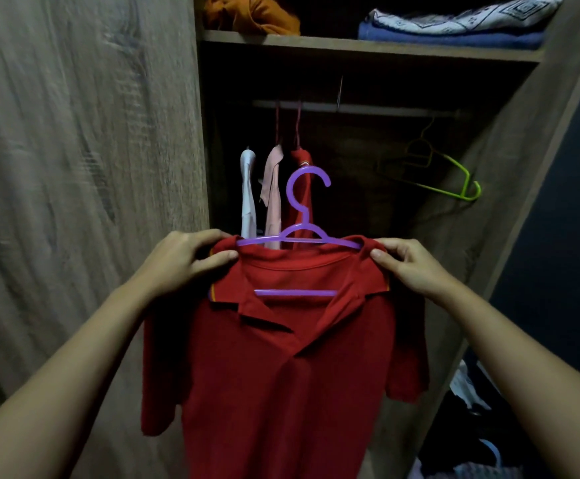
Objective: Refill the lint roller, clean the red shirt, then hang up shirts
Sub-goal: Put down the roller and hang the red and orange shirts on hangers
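head view, starting at my hands: my left hand (pixel 181 261) is pinched shut on the left shoulder of the red short-sleeved polo shirt (pixel 281 368), and my right hand (pixel 409 267) is pinched on the right shoulder, each nipping cloth against an end of the purple plastic hanger (pixel 302 236) threaded through the collar. the shirt hangs in front of me, near, in the open wardrobe doorway, its hook not yet on anything.

what i'd worry about: the collar lies open and loose, so if i let go of one shoulder before the hook is seated, i judge the cloth could slide off that hanger arm. the hook opens to the right, so coming at the metal rail (pixel 361 108) from the wrong side would likely miss. the reach is up and far, and the hook could snag the hanging red garment (pixel 302 188) just behind it.

outward: a pale pink garment (pixel 273 188) and a white one (pixel 247 191) hang at the rail's left; an empty lime-green hanger (pixel 454 181) dangles at the right. a wooden shelf (pixel 368 46) above holds an orange cloth (pixel 250 12) and a folded blue and patterned white stack (pixel 454 25). the grey woodgrain wardrobe door (pixel 81 140) fills the left; a dim heap of clothes (pixel 471 426) lies low at the right. lighting is poor.
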{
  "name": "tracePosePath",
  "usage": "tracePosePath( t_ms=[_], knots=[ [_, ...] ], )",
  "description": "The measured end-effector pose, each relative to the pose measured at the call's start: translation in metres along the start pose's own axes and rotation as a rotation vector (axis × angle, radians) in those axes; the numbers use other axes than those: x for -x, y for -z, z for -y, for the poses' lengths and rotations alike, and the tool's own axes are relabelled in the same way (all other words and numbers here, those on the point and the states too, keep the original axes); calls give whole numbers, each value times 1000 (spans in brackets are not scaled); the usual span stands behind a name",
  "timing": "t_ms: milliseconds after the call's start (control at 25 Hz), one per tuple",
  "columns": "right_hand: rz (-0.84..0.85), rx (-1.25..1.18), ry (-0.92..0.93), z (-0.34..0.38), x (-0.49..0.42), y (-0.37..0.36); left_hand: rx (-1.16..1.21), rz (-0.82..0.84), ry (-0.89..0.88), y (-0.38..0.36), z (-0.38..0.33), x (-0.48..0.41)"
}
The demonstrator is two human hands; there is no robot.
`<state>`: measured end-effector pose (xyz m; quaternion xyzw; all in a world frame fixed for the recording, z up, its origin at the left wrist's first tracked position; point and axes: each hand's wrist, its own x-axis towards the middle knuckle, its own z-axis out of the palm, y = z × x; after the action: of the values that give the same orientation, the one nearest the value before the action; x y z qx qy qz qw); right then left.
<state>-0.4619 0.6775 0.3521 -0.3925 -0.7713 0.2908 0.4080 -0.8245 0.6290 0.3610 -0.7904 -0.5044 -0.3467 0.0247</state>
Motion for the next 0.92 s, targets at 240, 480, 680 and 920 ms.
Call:
tracePosePath(
  t_ms=[240,480,680,920],
  knots=[
    [62,37,-41,7,6,9,233,-33,55,-6,-5,4],
    [-232,666,57,24,2,-20,203,-40,141,-21,-19,-5],
    [-65,-297,-465,41,-6,-81,-8,-71,205,-54,-58,-22],
    [-291,-683,-561,32,-28,-57,-38,53,200,-94,-107,-40]
  ],
)
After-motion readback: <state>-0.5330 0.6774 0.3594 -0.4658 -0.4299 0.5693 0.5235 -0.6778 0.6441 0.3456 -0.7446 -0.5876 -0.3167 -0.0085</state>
